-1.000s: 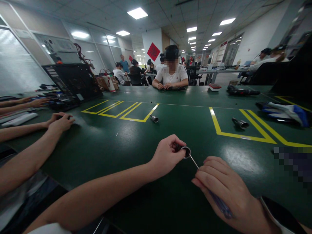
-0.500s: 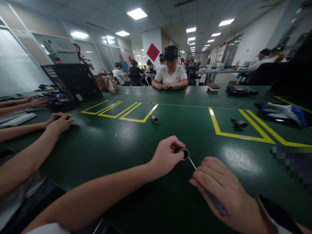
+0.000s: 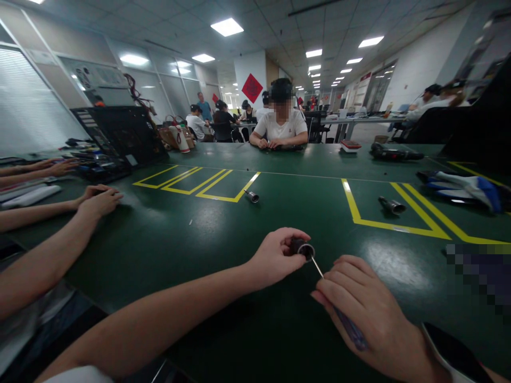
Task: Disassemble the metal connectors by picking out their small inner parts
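Note:
My left hand (image 3: 275,258) grips a small dark cylinder with a metal rim (image 3: 302,248) just above the green table (image 3: 223,234). My right hand (image 3: 367,314) holds a thin screwdriver (image 3: 339,314) with a blue handle, its metal shaft pointing up-left so that the tip sits at the cylinder's open end. The two hands are close together near the table's front edge.
Two more metal cylinders lie further back, one (image 3: 252,197) by the yellow lines and one (image 3: 392,205) inside the right yellow box. A co-worker's arms (image 3: 59,234) rest at the left. A person (image 3: 281,125) sits opposite. A black case (image 3: 120,135) and gloves (image 3: 467,186) flank the table.
My left hand has turned the cylinder a little and shifted slightly right, while the screwdriver tip stays at its opening. The view has dipped slightly.

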{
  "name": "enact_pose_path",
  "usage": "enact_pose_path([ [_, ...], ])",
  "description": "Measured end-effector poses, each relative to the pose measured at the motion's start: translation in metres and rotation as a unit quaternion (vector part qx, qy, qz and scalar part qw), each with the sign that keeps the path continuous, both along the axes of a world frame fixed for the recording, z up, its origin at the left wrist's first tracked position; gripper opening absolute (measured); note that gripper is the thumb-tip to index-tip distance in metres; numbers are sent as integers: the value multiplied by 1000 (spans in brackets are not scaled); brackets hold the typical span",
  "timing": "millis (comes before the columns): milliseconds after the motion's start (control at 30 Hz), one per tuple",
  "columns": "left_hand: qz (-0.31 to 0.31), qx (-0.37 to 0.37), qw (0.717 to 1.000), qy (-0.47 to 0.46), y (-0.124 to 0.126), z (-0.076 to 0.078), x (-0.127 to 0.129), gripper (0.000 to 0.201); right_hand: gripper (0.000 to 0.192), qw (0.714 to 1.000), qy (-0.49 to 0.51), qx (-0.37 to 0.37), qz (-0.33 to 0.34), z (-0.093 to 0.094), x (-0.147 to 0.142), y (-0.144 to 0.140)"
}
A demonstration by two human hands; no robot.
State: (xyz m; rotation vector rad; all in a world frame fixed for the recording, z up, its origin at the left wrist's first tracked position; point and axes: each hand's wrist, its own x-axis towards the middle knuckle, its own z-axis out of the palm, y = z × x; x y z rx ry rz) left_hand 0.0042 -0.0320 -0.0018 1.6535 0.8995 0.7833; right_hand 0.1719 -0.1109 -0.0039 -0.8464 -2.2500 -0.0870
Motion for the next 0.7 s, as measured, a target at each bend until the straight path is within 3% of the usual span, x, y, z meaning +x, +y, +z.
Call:
enact_pose_path([
  [267, -59, 151, 979, 123, 8, -15, -6, 45, 13, 999, 6, -23, -22, 2, -1, 4],
  [467, -29, 320, 922, 218, 25, -12, -6, 24, 9, 992, 38, -112, -32, -2, 3, 9],
  [567, -17, 311, 925, 217, 37, -16, -7, 31, 12, 981, 81, -169, -42, -2, 5, 13],
  [700, -24, 208, 960, 184, 46, -24, -7, 38, 22, 952, 150, -259, -63, -1, 7, 19],
])
